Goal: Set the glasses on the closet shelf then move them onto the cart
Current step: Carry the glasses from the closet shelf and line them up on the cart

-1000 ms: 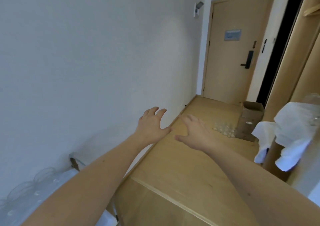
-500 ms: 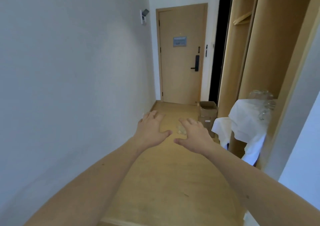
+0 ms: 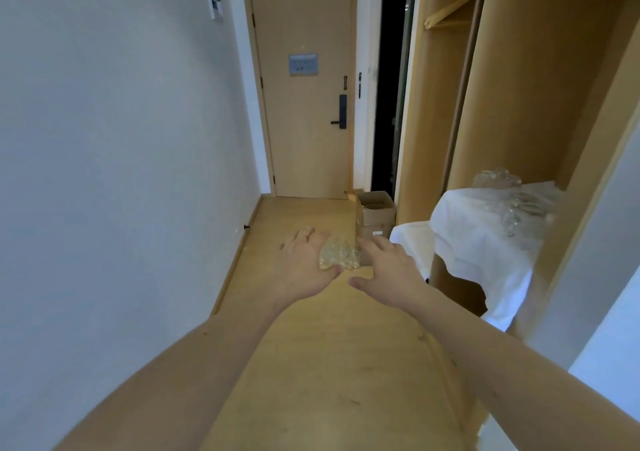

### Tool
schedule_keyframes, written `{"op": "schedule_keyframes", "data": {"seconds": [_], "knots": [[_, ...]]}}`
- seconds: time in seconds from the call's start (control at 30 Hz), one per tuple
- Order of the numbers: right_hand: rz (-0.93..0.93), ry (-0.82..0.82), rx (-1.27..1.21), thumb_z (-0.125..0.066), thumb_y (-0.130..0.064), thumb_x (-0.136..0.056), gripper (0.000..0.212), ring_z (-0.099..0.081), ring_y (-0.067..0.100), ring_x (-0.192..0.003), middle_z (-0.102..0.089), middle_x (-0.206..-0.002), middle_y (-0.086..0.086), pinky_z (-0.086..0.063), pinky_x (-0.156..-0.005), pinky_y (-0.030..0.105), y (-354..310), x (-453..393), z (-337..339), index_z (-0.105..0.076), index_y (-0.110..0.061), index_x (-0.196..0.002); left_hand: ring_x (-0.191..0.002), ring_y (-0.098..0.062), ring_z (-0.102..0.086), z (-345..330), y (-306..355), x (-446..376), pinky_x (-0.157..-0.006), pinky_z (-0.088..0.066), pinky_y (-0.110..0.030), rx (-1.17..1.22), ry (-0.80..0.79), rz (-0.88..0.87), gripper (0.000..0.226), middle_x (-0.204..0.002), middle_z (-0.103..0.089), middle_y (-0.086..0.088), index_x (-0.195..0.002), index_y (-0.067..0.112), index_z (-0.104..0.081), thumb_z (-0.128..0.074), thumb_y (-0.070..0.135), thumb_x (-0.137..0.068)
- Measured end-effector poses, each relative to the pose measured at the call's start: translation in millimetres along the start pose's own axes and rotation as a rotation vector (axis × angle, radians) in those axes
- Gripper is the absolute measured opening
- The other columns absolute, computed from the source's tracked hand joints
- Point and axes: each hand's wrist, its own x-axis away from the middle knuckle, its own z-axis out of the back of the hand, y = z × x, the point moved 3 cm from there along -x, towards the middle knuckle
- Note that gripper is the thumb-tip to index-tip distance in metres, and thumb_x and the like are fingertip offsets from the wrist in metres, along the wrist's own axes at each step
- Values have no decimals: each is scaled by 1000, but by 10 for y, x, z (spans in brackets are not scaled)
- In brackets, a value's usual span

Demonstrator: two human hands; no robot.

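Observation:
Both my arms stretch forward over the wooden floor. My left hand and my right hand are spread with straight fingers and hold nothing. Between them, farther off on the floor, stands a cluster of clear glasses. More clear glasses sit on a white cloth that covers the closet shelf at the right. The cart is out of view.
An open cardboard box stands on the floor by the closet's left side. A closed wooden door ends the corridor. The white wall runs along the left. A wooden hanger hangs high in the closet.
My view has swung right, from the wall and the cart's corner toward the door and closet. Both hands stay spread in front, now framing the glasses on the floor.

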Motion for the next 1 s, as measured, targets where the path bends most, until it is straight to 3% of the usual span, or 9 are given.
{"op": "schedule_keyframes", "data": {"seconds": [0.5,1.0], "knots": [[-187,-38,50,-65,-56,-89,76,-37,33,-139,-35,-157,5,-38,-107,47,503,-1075,-185,-33,-28,-152,-150,-27,-25,-390,-147,-1359,-120,-26,-45,6,-82,-117,75,-164,-28,-7,-156,29,-34,-60,59,-92],[-274,-25,-30,-64,-47,-92,68,-36,29,-141,-34,-158,0,-36,-110,45,1543,-2685,-109,-34,-30,-151,-148,-29,-25,-843,203,-3416,-117,-32,-47,47,-117,-207,71,-160,-32,-9,-151,28,-39,-63,54,-90]]}}
